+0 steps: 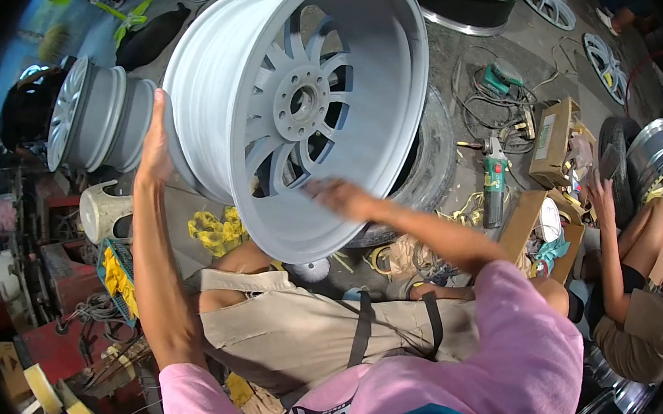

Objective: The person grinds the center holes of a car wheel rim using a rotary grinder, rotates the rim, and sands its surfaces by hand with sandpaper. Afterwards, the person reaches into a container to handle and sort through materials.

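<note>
A large grey wheel rim stands tilted in front of me, its hollow inner side facing me and its spokes at the far end. My left hand holds the rim's outer left edge, fingers pointing up. Inside the rim's lower part is my right hand, blurred by motion; whether its fingers hold anything cannot be made out. Beneath the rim lies a black tire.
A green angle grinder and a cardboard box lie on the right. Another person sits at far right by a chrome rim. More grey rims stand at left, near a white stool.
</note>
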Action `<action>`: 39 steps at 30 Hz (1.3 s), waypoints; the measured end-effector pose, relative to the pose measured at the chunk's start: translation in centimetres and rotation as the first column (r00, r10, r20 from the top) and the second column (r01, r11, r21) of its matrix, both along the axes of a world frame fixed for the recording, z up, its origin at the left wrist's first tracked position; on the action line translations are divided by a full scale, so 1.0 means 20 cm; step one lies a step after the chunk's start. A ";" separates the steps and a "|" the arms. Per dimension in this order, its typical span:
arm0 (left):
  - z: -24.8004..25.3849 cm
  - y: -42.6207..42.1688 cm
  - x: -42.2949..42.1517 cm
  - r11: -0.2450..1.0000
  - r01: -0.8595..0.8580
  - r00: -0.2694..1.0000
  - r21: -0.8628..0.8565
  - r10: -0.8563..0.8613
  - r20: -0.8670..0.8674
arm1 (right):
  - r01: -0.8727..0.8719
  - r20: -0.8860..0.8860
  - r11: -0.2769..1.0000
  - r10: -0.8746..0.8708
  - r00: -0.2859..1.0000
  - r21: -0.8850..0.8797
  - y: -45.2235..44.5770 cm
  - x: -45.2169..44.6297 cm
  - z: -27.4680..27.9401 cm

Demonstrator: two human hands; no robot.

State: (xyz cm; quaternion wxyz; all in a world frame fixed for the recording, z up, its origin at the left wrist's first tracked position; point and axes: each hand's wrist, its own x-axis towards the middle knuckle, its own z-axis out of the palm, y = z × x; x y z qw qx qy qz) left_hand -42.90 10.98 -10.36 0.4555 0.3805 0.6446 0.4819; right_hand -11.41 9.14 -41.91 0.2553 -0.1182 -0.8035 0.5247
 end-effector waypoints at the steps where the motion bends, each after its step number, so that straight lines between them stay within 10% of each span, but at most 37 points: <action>1: -0.01 0.00 0.00 1.000 -0.016 1.000 -0.003 0.016 -0.010 | -0.007 0.140 0.983 -0.019 0.990 0.182 0.17 0.11 -0.20; 3: 0.00 0.01 0.01 0.999 -0.036 0.999 -0.013 0.036 -0.024 | -0.404 0.633 0.499 -0.487 0.601 0.767 0.51 0.24 -0.06; 8: 0.02 -0.01 0.10 0.992 -0.121 0.976 -0.024 0.115 -0.183 | -0.364 0.461 0.295 -0.682 0.568 0.884 0.84 0.36 0.20; 10: 0.03 -0.01 0.12 0.992 -0.125 0.975 -0.023 0.119 -0.186 | -0.071 0.445 0.538 -0.607 0.658 0.840 0.64 0.23 0.06; 12: 0.02 0.00 0.11 0.992 -0.121 0.975 -0.024 0.114 -0.192 | -0.153 0.446 0.487 -0.572 0.688 0.860 0.26 0.03 0.03; 13: -0.01 0.01 0.07 0.992 -0.128 0.957 0.003 0.124 -0.263 | 0.135 0.460 0.897 -0.339 0.821 0.420 0.12 -0.13 -0.11; 15: -0.03 0.00 0.06 0.990 -0.137 0.935 0.023 0.137 -0.328 | 0.143 0.058 0.981 -0.137 0.989 -0.134 -0.15 -0.22 0.19; 16: -0.01 -0.01 0.10 0.989 -0.147 0.946 -0.005 0.139 -0.292 | 0.126 0.201 0.851 -0.025 0.979 -0.510 -0.22 -0.23 0.45; 19: -0.01 -0.01 0.10 0.986 -0.161 0.942 -0.030 0.145 -0.303 | 0.057 -0.042 0.947 -0.074 0.996 -0.316 -0.26 -0.14 0.46; 21: -0.05 -0.01 0.07 0.985 -0.169 0.925 -0.027 0.149 -0.349 | -0.027 0.158 0.998 0.019 0.987 0.048 -0.03 0.00 0.06; 24: -0.11 0.01 0.06 0.973 -0.205 0.878 0.106 0.231 -0.418 | -0.316 0.568 0.483 -0.574 0.590 0.816 0.46 0.42 0.03; 32: -0.07 0.02 0.08 0.974 -0.226 0.802 0.029 0.203 -0.561 | 0.303 0.277 0.604 -0.679 0.680 0.737 0.00 0.63 0.06; 39: -0.02 -0.05 0.17 0.980 -0.184 0.802 0.074 0.193 -0.566 | 0.398 0.449 0.914 -0.326 0.832 -0.073 -0.61 0.34 0.94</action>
